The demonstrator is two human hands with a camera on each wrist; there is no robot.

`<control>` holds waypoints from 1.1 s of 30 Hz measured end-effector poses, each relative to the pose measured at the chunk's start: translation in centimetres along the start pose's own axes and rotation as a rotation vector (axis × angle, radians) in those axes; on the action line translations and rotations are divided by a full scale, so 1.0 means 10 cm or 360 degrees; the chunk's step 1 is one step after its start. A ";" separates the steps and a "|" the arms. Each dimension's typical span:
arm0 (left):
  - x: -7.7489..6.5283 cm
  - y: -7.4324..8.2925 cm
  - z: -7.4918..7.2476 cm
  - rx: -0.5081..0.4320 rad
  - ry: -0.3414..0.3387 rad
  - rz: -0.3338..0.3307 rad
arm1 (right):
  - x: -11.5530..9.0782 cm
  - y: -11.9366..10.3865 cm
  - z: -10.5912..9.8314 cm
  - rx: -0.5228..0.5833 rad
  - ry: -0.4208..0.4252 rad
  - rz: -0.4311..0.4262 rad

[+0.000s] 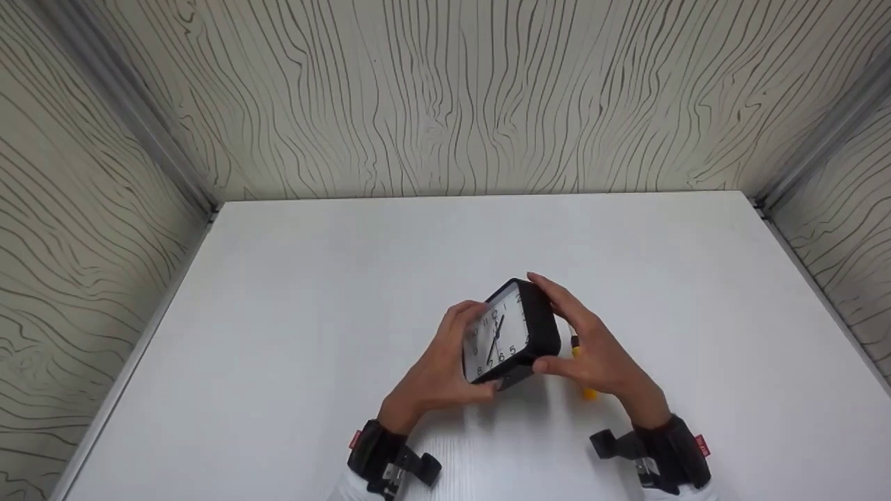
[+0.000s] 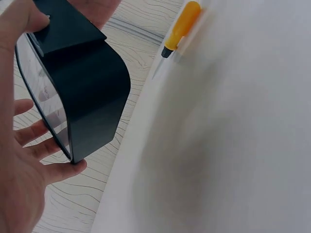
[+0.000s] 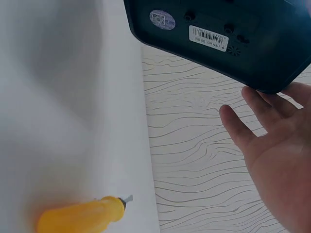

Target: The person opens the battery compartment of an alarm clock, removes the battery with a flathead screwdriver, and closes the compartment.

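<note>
A black square alarm clock (image 1: 515, 327) with a white numbered face is held up above the table, tilted, between both hands. My left hand (image 1: 445, 362) grips its left side, thumb at the lower edge and fingertips at the upper edge. On the other side my right hand (image 1: 592, 348) holds the clock, thumb low and fingers near the top corner. In the right wrist view the clock's back (image 3: 209, 36) shows a barcode label, a round sticker and small knobs. Beneath the right hand lies a yellow-handled screwdriver (image 2: 182, 26), partly hidden in the head view.
The white table (image 1: 313, 292) spreads out around the hands. A wood-grain patterned panel (image 1: 431, 97) rises at the table's back edge, with similar panels on the left and right sides. Both wrists carry black camera straps (image 1: 379, 452).
</note>
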State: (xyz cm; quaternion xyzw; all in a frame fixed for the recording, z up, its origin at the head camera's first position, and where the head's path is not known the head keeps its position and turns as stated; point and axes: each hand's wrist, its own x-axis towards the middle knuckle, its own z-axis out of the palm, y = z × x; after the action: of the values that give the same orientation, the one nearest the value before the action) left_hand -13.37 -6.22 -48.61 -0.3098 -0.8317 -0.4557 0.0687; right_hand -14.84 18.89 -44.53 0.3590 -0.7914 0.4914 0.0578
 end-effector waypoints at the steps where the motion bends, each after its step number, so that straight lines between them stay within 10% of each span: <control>1: 0.01 0.00 0.00 -0.0015 0.0002 0.0003 | 0.01 0.00 0.00 0.0003 0.0005 -0.0013; 33: 0.08 0.03 0.03 -0.0126 -0.0136 0.0080 | 0.04 -0.07 -0.03 0.0039 0.0179 -0.0200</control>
State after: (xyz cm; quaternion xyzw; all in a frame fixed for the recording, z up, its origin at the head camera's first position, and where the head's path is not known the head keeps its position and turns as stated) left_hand -13.79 -5.54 -48.24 -0.3523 -0.8070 -0.4729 0.0323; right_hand -14.73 18.75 -43.68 0.3803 -0.7568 0.5159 0.1285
